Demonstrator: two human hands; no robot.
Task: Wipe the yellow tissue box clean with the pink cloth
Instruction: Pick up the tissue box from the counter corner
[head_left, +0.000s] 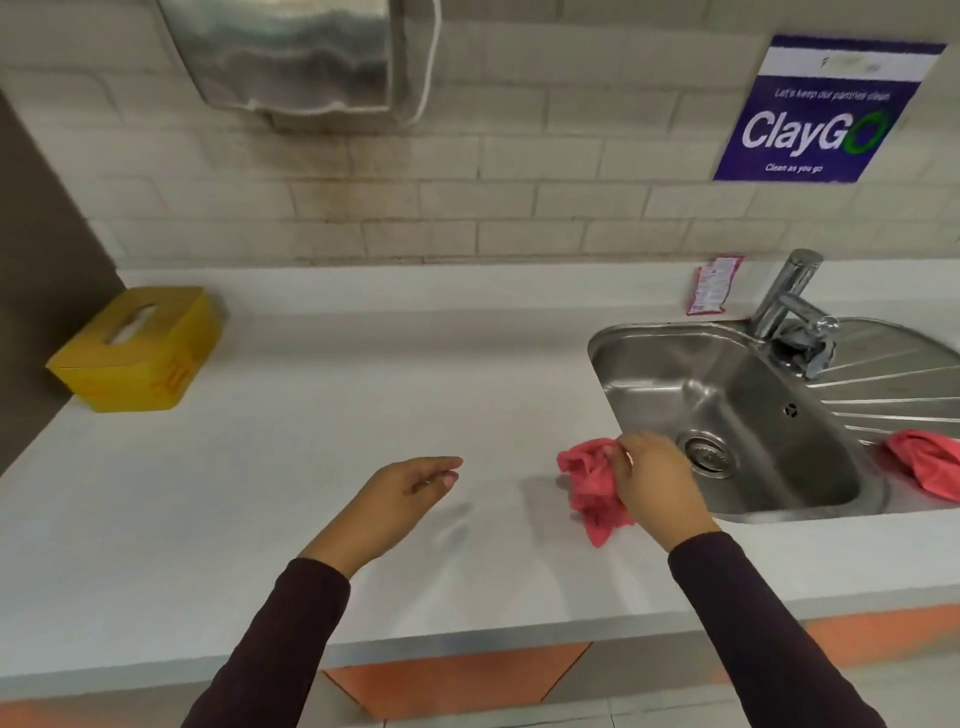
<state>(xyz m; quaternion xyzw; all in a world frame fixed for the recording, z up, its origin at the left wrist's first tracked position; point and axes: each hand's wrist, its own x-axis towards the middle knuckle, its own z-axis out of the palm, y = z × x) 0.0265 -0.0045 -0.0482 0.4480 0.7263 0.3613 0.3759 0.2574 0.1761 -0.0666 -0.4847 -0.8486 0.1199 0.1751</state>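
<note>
By the sink (675, 395), pink cloth (592, 488) pinched in right fingers (621, 457); left fingers (441, 467) slack, empty; tissue box (135, 358) apart.

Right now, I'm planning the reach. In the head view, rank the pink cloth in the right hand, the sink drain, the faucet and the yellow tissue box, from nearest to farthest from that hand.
1. pink cloth, pinched in the right hand.
2. sink drain, just to its right, in the basin.
3. faucet, behind the basin.
4. yellow tissue box, far left corner.
</note>
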